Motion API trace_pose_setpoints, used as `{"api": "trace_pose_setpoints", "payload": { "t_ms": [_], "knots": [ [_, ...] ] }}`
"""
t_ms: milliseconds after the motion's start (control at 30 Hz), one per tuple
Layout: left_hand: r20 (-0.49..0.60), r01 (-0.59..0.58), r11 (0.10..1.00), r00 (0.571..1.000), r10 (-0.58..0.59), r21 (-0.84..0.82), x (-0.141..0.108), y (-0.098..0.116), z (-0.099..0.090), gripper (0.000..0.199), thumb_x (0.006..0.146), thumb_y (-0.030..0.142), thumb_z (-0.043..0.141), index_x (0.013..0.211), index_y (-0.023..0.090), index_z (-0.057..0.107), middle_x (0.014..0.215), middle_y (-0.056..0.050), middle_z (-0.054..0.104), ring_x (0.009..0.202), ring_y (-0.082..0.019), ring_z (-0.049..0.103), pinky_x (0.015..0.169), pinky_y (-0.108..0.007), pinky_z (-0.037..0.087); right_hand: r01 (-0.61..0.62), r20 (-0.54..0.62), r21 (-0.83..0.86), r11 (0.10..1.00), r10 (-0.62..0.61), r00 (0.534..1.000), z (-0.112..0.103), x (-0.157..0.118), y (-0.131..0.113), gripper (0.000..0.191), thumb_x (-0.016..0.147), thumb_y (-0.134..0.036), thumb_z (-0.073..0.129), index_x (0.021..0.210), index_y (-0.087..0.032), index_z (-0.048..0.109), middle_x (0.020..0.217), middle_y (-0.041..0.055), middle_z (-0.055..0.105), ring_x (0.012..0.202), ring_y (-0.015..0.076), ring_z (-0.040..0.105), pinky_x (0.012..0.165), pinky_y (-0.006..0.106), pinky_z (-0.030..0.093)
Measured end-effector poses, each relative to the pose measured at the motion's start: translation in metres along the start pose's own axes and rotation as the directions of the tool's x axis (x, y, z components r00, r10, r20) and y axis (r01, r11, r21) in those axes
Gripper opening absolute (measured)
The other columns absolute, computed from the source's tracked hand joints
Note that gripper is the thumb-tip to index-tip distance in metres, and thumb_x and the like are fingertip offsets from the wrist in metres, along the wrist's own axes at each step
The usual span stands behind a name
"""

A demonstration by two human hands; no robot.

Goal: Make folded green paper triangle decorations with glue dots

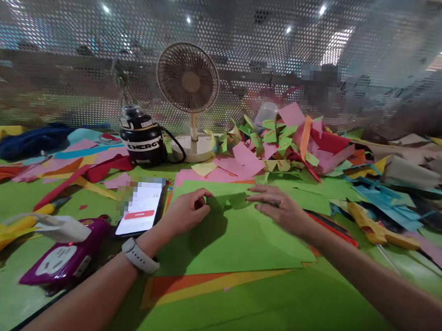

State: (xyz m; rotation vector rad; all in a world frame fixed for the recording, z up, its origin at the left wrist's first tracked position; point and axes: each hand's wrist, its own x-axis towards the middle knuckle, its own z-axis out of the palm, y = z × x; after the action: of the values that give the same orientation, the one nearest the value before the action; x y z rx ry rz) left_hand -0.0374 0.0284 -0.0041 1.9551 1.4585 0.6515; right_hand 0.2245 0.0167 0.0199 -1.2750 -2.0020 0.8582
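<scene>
Left hand [187, 211]: fingers curled, pinching the left end of a small folded green piece [229, 200]; a white watch [139, 255] sits on the wrist.
Right hand [280, 207]: open and flat, palm down, fingers stretched left, pressing on the right end of the same piece.
Green piece: lies between the two hands on top of a large green sheet [238, 242], creased and partly raised.
Green sheet: spread on the counter [3, 291] in front of the person, over orange and yellow sheets [197, 285] whose edges show at its near side.
Phone [141, 209]: just left of the left hand, screen lit, lying flat.
Purple box [63, 258]: near the left forearm, with a white plug [63, 228] and cable on it.
Glue gun [377, 229]: yellow, right of the right forearm, lying on paper scraps.
Bottle [141, 137]: black, behind the phone, upright.
Fan [189, 82]: cream, standing behind the sheet, facing the person.
Paper pile [283, 139]: pink, green and red cut pieces heaped behind the right hand.
Screen [63, 33]: perforated panel along the far edge of the counter.
</scene>
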Motion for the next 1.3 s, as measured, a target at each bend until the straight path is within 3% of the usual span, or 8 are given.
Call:
{"api": "trace_pose_setpoints", "payload": {
  "t_ms": [200,433,600,733,833,933,1167,1300],
  "knots": [
    [0.024,0.011,0.995,1.0,-0.009,-0.1,0.0,0.002,-0.001,0.025,0.071,0.036,0.045,0.084,0.019,0.059,0.06,0.004,0.05,0.056,-0.015,0.045,0.053,-0.026,0.034,0.245,0.005,-0.358,0.901,-0.261,0.965,0.023,-0.031,0.02,0.021,0.087,-0.016,0.06,0.099,-0.024,0.076,0.121,0.01,0.067,0.125,0.0283,0.052,0.101,0.051,0.042],
    [0.085,0.018,0.996,0.996,-0.01,-0.091,-0.003,0.006,-0.008,0.035,0.074,0.039,0.043,0.095,0.018,0.061,0.054,0.006,0.045,0.053,-0.016,0.042,0.05,-0.026,0.03,0.343,0.045,-0.547,0.764,-0.382,0.923,0.018,-0.046,0.006,0.018,0.088,-0.033,0.065,0.08,-0.019,0.074,0.113,0.0101,0.07,0.12,0.0281,0.055,0.097,0.048,0.043],
    [0.115,-0.014,0.999,0.993,0.009,0.045,0.002,-0.003,-0.011,0.043,0.074,0.037,0.04,0.105,0.019,0.063,0.05,0.006,0.045,0.049,-0.017,0.041,0.049,-0.026,0.028,0.237,-0.055,-0.565,0.791,-0.323,0.945,-0.043,-0.068,0.013,0.026,0.092,-0.024,0.051,0.111,-0.023,0.069,0.118,0.0087,0.068,0.112,0.0226,0.06,0.099,0.046,0.045],
    [0.083,-0.063,0.996,0.995,0.057,0.065,0.006,-0.009,-0.008,0.033,0.072,0.037,0.042,0.089,0.021,0.064,0.053,0.005,0.048,0.05,-0.016,0.042,0.05,-0.026,0.029,-0.081,-0.093,-0.692,0.718,0.024,0.995,-0.127,-0.107,0.032,0.044,0.084,-0.021,0.048,0.125,-0.017,0.061,0.128,0.0137,0.062,0.117,0.0287,0.058,0.1,0.049,0.044],
    [0.088,-0.077,0.997,0.993,0.077,-0.001,0.006,-0.008,-0.006,0.026,0.072,0.037,0.043,0.078,0.021,0.062,0.056,0.004,0.05,0.053,-0.016,0.043,0.051,-0.026,0.031,-0.285,-0.149,-0.774,0.565,0.275,0.95,-0.167,-0.137,0.057,0.053,0.074,-0.02,0.05,0.125,-0.008,0.061,0.128,0.0233,0.06,0.117,0.0352,0.057,0.1,0.049,0.043],
    [0.11,-0.013,0.991,0.994,0.027,-0.13,0.004,-0.004,-0.006,0.024,0.071,0.036,0.042,0.074,0.02,0.059,0.055,0.004,0.047,0.053,-0.015,0.041,0.05,-0.025,0.03,-0.371,-0.167,-0.796,0.478,0.415,0.894,-0.178,-0.152,0.091,0.051,0.068,-0.02,0.051,0.117,-0.011,0.065,0.116,0.0252,0.065,0.105,0.0347,0.064,0.093,0.045,0.047],
    [0.155,-0.038,0.983,0.986,0.067,-0.182,0.002,-0.008,-0.006,0.029,0.068,0.029,0.047,0.088,0.018,0.065,0.062,0.003,0.052,0.058,-0.014,0.046,0.053,-0.025,0.032,-0.328,-0.238,-0.781,0.531,0.233,0.943,-0.182,-0.152,0.13,0.039,0.06,-0.037,0.055,0.096,-0.025,0.066,0.091,0.0188,0.066,0.085,0.033,0.064,0.079,0.044,0.049],
    [0.122,-0.126,0.983,0.982,0.143,-0.135,0.002,-0.009,-0.005,0.017,0.065,0.027,0.049,0.073,0.017,0.06,0.07,0.001,0.056,0.062,-0.014,0.047,0.057,-0.025,0.035,-0.274,-0.332,-0.84,0.469,-0.044,0.942,-0.196,-0.156,0.135,0.04,0.063,-0.042,0.048,0.097,-0.026,0.061,0.093,0.0172,0.064,0.09,0.0353,0.061,0.079,0.047,0.048]
  ]
}}
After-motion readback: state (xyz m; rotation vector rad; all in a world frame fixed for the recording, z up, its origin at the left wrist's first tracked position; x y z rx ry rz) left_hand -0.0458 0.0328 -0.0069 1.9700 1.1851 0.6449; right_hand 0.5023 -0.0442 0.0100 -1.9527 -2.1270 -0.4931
